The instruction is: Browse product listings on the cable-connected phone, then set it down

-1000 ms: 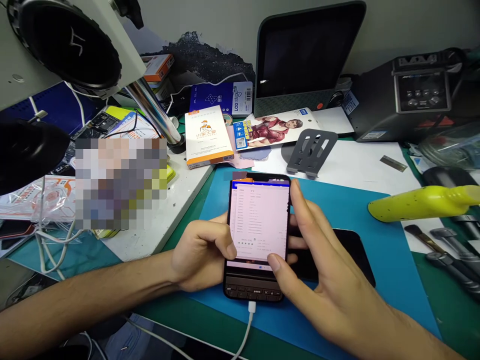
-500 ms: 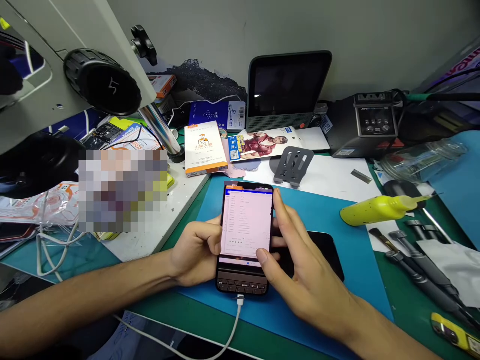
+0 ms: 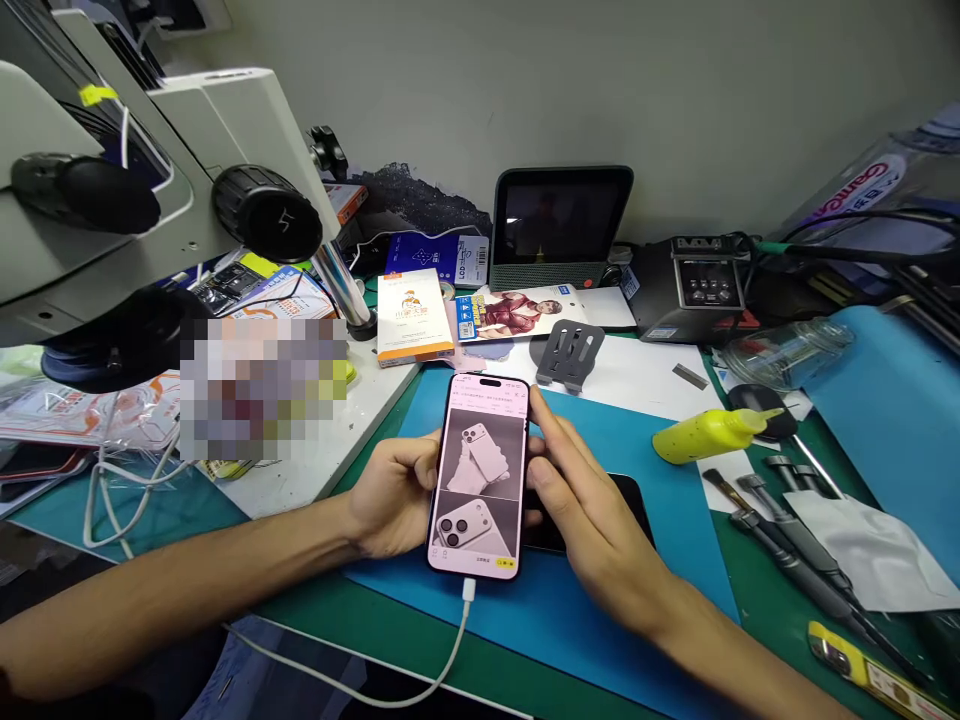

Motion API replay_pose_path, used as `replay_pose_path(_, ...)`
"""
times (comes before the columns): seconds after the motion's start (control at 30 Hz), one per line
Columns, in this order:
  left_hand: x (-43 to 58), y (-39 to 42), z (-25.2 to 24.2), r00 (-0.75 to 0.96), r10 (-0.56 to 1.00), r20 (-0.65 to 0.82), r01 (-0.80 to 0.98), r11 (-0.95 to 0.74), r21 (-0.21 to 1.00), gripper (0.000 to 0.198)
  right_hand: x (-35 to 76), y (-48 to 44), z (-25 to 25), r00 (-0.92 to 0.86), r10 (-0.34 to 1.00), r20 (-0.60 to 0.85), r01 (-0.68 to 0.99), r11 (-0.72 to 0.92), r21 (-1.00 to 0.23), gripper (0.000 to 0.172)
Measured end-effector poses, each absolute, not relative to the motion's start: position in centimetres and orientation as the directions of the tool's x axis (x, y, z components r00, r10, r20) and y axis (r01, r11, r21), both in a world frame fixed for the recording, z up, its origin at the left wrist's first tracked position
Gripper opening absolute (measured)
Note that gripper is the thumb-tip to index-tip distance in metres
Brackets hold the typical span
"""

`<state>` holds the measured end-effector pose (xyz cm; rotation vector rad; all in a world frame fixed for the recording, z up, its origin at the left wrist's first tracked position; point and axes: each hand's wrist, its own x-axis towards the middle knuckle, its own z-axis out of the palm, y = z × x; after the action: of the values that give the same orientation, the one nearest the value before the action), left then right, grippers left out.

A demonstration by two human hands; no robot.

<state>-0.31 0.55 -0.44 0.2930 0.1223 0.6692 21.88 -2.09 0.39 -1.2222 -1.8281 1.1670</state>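
From where I stand the microscope (image 3: 240, 130) takes up the most room, looming at upper left with its outer end cut off. In front of the person spreads a blue mat (image 3: 682, 530), partly covered by their arms.

The left hand (image 3: 394, 500) is closed around one long side of the lit phone (image 3: 480, 470), thumb bent at the edge; its other fingers disappear behind the phone, so I can't see how they lie. The right hand (image 3: 592, 510) is looser. Its index finger runs up along the opposite side, more fingertips show against that edge, and the thumb stands off just beside the glass. Whether that hand clamps at all, I can't tell. Both forearms run out of sight.

Over to the left, part of the pile (image 3: 262, 390) is blurred to squares, beyond making out.

The lit phone sits between the two hands, screen facing the person, over the mat. Its page shows pictures of a pale phone; the writing is too small to read. A dark phone (image 3: 634, 505) lies on the mat, mostly hidden under the right hand. At the lit phone's bottom edge sits the plug (image 3: 469, 590) of a white cable (image 3: 458, 645).
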Motion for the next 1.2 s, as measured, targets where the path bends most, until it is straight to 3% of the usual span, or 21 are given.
replay_pose_path(0.17, -0.2, 0.4, -0.3, 0.799, 0.597, 0.075, -0.589, 0.750, 0.302, 0.072, 22.1, -1.1, 0.5, -0.301, 0.951, 0.069, 0.266, 0.153, -0.952, 0.056)
replay_pose_path(0.33, 0.5, 0.1, 0.3, 0.701, 0.686, -0.196, -0.547, 0.693, 0.471, 0.051, 22.2, -0.5, 0.2, -0.291, 0.951, 0.101, 0.193, 0.162, -0.968, 0.053)
replay_pose_path(0.43, 0.7, 0.0, 0.6, 0.675, 0.695, -0.249, -0.501, 0.679, 0.537, 0.046, 22.2, -0.5, 0.2, -0.305, 0.944, 0.124, 0.204, 0.191, -0.960, 0.051)
replay_pose_path(0.53, 0.5, 0.3, 0.3, 0.734, 0.654, -0.180, -0.530, 0.719, 0.451, 0.042, 22.1, -0.7, 0.3, -0.304, 0.945, 0.121, 0.214, 0.192, -0.958, 0.049)
replay_pose_path(0.63, 0.1, 0.6, -0.3, 0.799, 0.601, -0.030, -0.556, 0.756, 0.346, 0.058, 22.0, -0.8, 0.3, -0.298, 0.948, 0.115, 0.217, 0.184, -0.959, 0.050)
replay_pose_path(0.87, -1.0, 1.1, -0.9, 0.843, 0.538, -0.001, -0.475, 0.744, 0.470, 0.072, 22.0, -0.9, 0.0, -0.291, 0.954, 0.077, 0.246, 0.152, -0.957, 0.055)
replay_pose_path(1.0, -0.9, 1.0, -0.7, 0.834, 0.549, -0.050, -0.467, 0.752, 0.466, 0.065, 22.0, -1.0, 0.2, -0.294, 0.952, 0.088, 0.263, 0.169, -0.950, 0.057)
replay_pose_path(1.07, -0.6, 0.9, -0.5, 0.823, 0.553, -0.129, -0.451, 0.775, 0.443, 0.056, 22.0, -1.2, 0.3, -0.304, 0.950, 0.077, 0.271, 0.164, -0.948, 0.058)
replay_pose_path(1.13, -0.1, 0.6, -0.2, 0.748, 0.570, -0.340, -0.416, 0.802, 0.429, 0.051, 21.9, -1.3, 0.4, -0.321, 0.946, 0.043, 0.279, 0.138, -0.950, 0.059)
replay_pose_path(1.2, 0.3, 0.4, 0.1, 0.585, 0.600, -0.545, -0.373, 0.796, 0.476, 0.059, 22.0, -1.5, 0.4, -0.339, 0.940, 0.023, 0.285, 0.126, -0.950, 0.062)
